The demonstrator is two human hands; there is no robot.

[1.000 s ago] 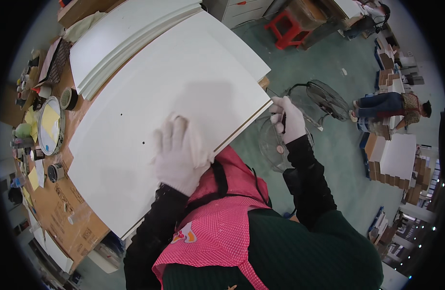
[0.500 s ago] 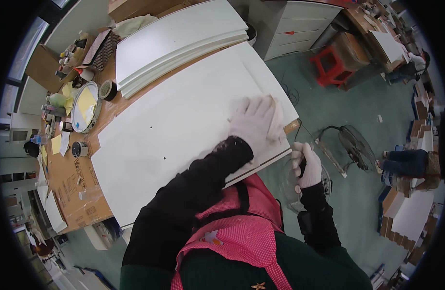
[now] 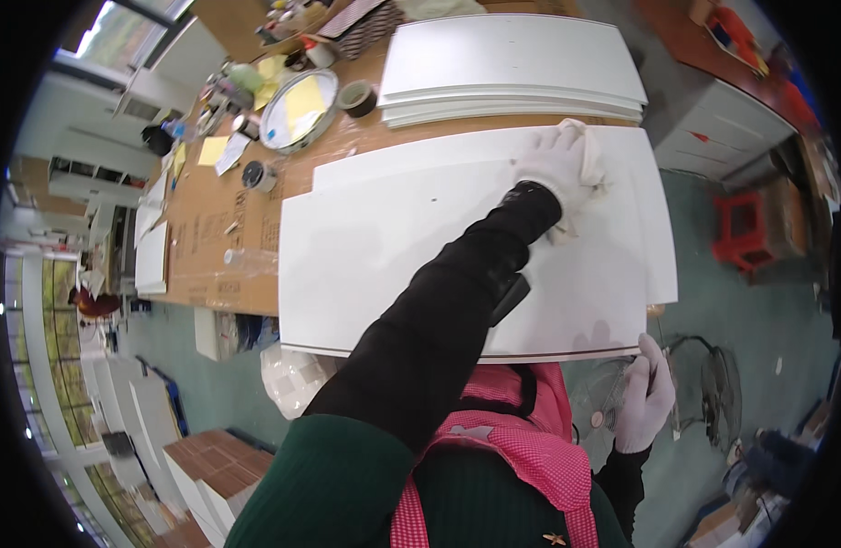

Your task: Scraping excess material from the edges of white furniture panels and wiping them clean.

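A large white panel [image 3: 375, 247] lies flat in front of me, overlapping another white panel [image 3: 660, 265] that shows beyond its far and right edges. Toward the far right of the top panel, my left hand [image 3: 550, 166], in a white glove, presses a crumpled off-white cloth [image 3: 592, 164] against the surface. The cloth sticks out on the hand's right side. My right hand [image 3: 647, 402], also gloved, is beside the near right corner of the top panel. Its fingers stretch up toward that corner; whether they touch it is unclear.
A stack of white panels [image 3: 516, 59] stands at the back of the cardboard-covered table [image 3: 224, 219]. To the left are a round lid [image 3: 272, 128], a tape roll [image 3: 356, 99], a small jar [image 3: 258, 175] and bottles. A fan [image 3: 720, 393] and a red stool [image 3: 742, 228] stand right.
The view has turned left. My left hand has moved the cloth toward the far side of the panel. My right hand's fingers have straightened from a curl, close to the panel's corner.
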